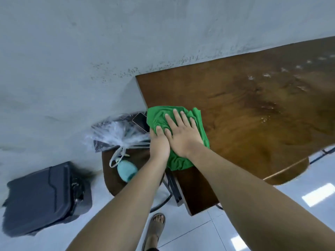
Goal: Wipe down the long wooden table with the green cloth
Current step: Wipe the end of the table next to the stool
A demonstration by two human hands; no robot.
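Note:
The green cloth (159, 116) lies bunched on the left end of the long wooden table (253, 109), hanging a little over its left edge. My right hand (182, 133) presses flat on top of the cloth with fingers spread. My left hand (159, 144) grips the cloth's left side at the table edge, thumb on top and fingers hidden underneath. Wet streaks and pale droplets show on the table to the right.
A round dark stool (116, 171) beside the table's left end carries a clear plastic bag (116, 133), a dark flat item and a light-blue bottle (126, 170). A dark case (45, 196) leans at the grey wall. My sandalled foot (156, 227) stands on white tiles.

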